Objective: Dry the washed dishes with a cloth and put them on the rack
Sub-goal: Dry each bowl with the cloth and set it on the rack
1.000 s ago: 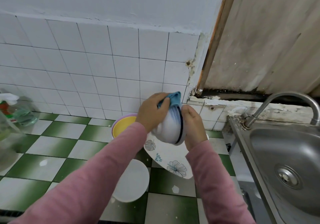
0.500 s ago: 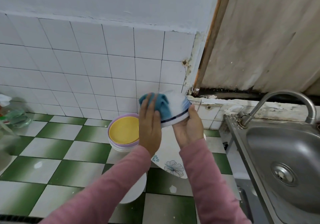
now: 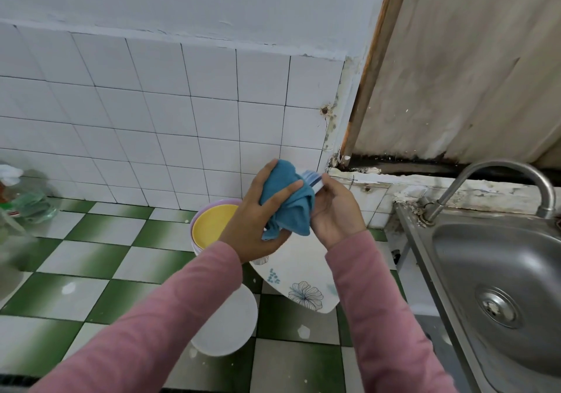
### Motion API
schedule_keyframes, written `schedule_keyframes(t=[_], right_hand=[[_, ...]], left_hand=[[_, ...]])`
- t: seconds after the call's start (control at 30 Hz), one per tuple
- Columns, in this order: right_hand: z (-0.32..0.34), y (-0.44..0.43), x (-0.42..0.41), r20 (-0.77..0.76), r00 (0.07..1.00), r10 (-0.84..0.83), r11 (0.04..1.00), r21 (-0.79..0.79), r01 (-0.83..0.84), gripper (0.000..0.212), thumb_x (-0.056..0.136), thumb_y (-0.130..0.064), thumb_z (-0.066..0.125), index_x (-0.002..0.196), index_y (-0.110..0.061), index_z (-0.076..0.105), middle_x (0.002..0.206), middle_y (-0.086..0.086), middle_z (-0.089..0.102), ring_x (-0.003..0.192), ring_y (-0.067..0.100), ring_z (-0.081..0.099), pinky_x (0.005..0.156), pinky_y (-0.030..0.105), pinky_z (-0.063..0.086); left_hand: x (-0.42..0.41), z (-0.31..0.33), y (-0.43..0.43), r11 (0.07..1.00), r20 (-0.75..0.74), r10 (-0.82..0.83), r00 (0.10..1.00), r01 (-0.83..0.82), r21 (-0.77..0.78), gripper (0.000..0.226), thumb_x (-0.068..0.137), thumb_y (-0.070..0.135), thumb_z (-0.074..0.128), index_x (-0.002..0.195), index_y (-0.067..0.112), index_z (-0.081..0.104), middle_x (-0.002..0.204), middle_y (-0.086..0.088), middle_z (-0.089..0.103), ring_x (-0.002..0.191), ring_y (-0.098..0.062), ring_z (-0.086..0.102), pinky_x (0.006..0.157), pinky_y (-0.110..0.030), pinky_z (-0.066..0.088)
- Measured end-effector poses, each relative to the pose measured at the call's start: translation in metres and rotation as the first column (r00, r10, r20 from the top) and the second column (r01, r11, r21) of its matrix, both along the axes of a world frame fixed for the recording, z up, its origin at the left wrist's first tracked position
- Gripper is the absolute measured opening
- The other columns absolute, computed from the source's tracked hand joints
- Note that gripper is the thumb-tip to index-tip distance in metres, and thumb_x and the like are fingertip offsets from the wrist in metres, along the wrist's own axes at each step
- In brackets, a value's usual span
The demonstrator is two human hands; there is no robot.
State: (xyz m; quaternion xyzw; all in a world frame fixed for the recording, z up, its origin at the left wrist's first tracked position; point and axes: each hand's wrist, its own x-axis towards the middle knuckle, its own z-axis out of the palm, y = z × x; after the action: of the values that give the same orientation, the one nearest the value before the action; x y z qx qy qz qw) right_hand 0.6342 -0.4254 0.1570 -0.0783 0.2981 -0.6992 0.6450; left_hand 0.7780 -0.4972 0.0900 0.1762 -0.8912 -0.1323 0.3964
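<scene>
Head view, centre frame: I log the left hand [image 3: 255,213] bunching a blue cloth [image 3: 285,207] around a blue-rimmed bowl [image 3: 312,178], mostly hidden. The right hand [image 3: 337,210] curls round its other side. Both hover above the floral plate [image 3: 303,274]. Risk, I judge: a wet bowl slips, drops, and both chip.

- My left hand [image 3: 258,219] grips the blue cloth [image 3: 287,207] against the bowl [image 3: 312,178].
- My right hand [image 3: 337,213] holds the bowl from its other side.
- Under them, a flowered plate [image 3: 303,274] lies near the sink-side edge of the counter [image 3: 91,259].

Checkered counter [image 3: 91,259]: stacked bowls [image 3: 212,222], floral plate [image 3: 303,280], bottle [image 3: 25,200]
</scene>
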Motion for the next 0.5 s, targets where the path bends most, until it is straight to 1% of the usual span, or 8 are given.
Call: schedule_keyframes(t=[0.07,0.13,0.2,0.23,0.3,0.37,0.43,0.5], right_hand=[[0.0,-0.003,-0.002,-0.024,1.0,-0.013,0.999,0.035,0.014,0.029,0.103,-0.017,0.042,0.125,-0.001,0.052,0.099,0.022,0.069,0.082,0.031,0.072,0.074,0.043,0.062],[-0.005,-0.009,-0.007,-0.074,0.996,-0.043,0.995,0.082,0.049,0.025,0.1,-0.009,0.042,0.116,0.005,0.056,0.094,0.021,0.064,0.08,0.028,0.071,0.072,0.041,0.062],[-0.006,-0.009,-0.008,-0.153,0.988,-0.036,0.992,0.113,0.054,0.018,0.102,-0.011,0.045,0.095,0.0,0.057,0.09,0.019,0.066,0.076,0.027,0.073,0.062,0.039,0.062],[-0.005,-0.007,-0.008,-0.223,0.975,-0.002,0.991,0.131,0.032,0.019,0.103,-0.016,0.047,0.093,-0.003,0.056,0.093,0.018,0.069,0.079,0.027,0.073,0.061,0.04,0.061],[-0.002,0.0,-0.009,-0.427,0.904,0.023,0.983,0.177,0.058,0.021,0.103,-0.027,0.052,0.102,-0.006,0.054,0.104,0.015,0.072,0.086,0.028,0.073,0.064,0.041,0.061],[-0.005,0.007,-0.015,-0.655,0.752,-0.08,0.965,0.138,0.223,0.022,0.101,-0.032,0.056,0.106,-0.011,0.052,0.099,0.01,0.075,0.079,0.021,0.07,0.062,0.033,0.057],[-0.009,0.014,-0.022,-0.803,0.551,-0.226,0.906,0.035,0.422,0.022,0.097,-0.035,0.062,0.103,-0.016,0.051,0.097,0.006,0.073,0.075,0.016,0.063,0.064,0.03,0.051],[-0.021,0.019,-0.028,-0.873,0.429,-0.233,0.877,0.002,0.481,0.035,0.091,-0.041,0.067,0.111,-0.019,0.048,0.108,0.0,0.064,0.086,0.013,0.056,0.077,0.032,0.046]], left_hand=[[-0.003,-0.002,0.003,0.998,-0.031,0.044,0.999,-0.043,0.042,0.07,0.085,0.017,0.067,0.146,0.031,0.037,0.16,-0.006,0.012,0.145,-0.023,0.027,0.114,-0.026,0.033],[-0.006,-0.003,0.004,0.99,-0.095,0.064,0.993,-0.051,0.129,0.061,0.084,0.014,0.053,0.143,0.024,0.045,0.154,-0.01,0.028,0.14,-0.023,0.036,0.11,-0.024,0.038],[-0.01,-0.002,0.005,0.956,-0.229,0.092,0.969,-0.021,0.293,0.056,0.082,0.007,0.044,0.135,0.022,0.054,0.141,-0.008,0.047,0.129,-0.014,0.048,0.103,-0.022,0.043],[-0.012,0.001,0.007,0.912,-0.293,0.152,0.944,-0.019,0.411,0.053,0.084,0.002,0.043,0.129,0.028,0.055,0.13,-0.002,0.055,0.118,-0.007,0.053,0.096,-0.018,0.045],[-0.013,0.006,0.013,0.711,-0.318,0.331,0.888,-0.013,0.704,0.053,0.092,-0.005,0.043,0.118,0.041,0.051,0.112,0.013,0.059,0.1,-0.007,0.057,0.085,-0.016,0.047],[-0.011,0.006,0.014,0.452,-0.29,0.452,0.844,0.063,0.89,0.054,0.094,-0.006,0.044,0.117,0.043,0.052,0.108,0.013,0.06,0.098,-0.018,0.057,0.088,-0.032,0.052],[-0.005,0.006,0.012,0.246,-0.277,0.52,0.808,0.169,0.954,0.053,0.094,-0.002,0.047,0.131,0.035,0.054,0.113,0.001,0.062,0.097,-0.027,0.059,0.086,-0.046,0.055],[0.001,0.008,0.011,0.131,-0.294,0.544,0.786,0.266,0.955,0.052,0.093,0.001,0.051,0.136,0.03,0.052,0.113,-0.006,0.064,0.094,-0.03,0.061,0.074,-0.045,0.059]])
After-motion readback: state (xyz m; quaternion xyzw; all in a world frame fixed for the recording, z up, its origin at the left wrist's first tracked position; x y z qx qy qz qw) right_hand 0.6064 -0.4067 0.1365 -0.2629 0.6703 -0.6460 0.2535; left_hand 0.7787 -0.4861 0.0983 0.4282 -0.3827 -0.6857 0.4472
